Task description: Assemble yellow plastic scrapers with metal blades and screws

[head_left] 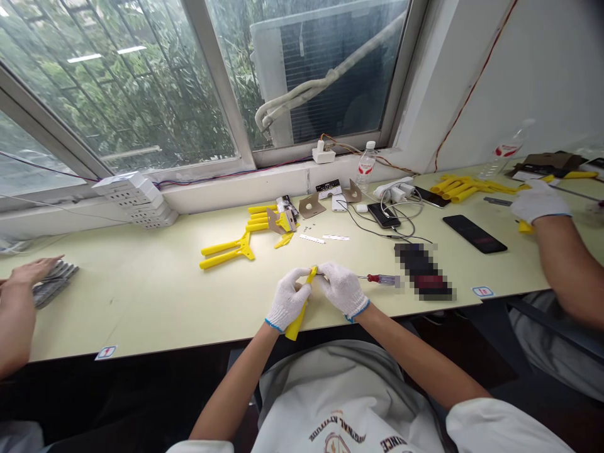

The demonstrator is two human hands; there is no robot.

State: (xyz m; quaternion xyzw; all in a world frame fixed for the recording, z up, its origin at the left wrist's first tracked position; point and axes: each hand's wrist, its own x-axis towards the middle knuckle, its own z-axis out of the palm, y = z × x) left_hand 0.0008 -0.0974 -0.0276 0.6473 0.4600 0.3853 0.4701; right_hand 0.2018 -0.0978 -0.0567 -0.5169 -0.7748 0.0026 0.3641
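Note:
In white knit gloves with blue cuffs, both my hands meet over the table's front part. My left hand (290, 299) is closed round a yellow plastic scraper (296, 326), its handle slanting down toward me. At the upper end of that scraper, the fingers of my right hand (343, 289) are pinched together; any small part between them is hidden. A screwdriver (381, 279) with a red and clear handle lies just right of my right hand, its tip out of sight behind the glove. Beyond sit more yellow scrapers (229, 250), two white strips (312, 239) and tiny screws (309, 228).
Cardboard pieces (311, 206), a power strip (395, 190) with cables, a bottle (366, 165) and phones (474, 234) occupy the back and right. Stacked white boxes (136, 200) stand by the window. A co-worker's gloved hand (540, 201) is at right, another person's bare hand (35, 270) at left.

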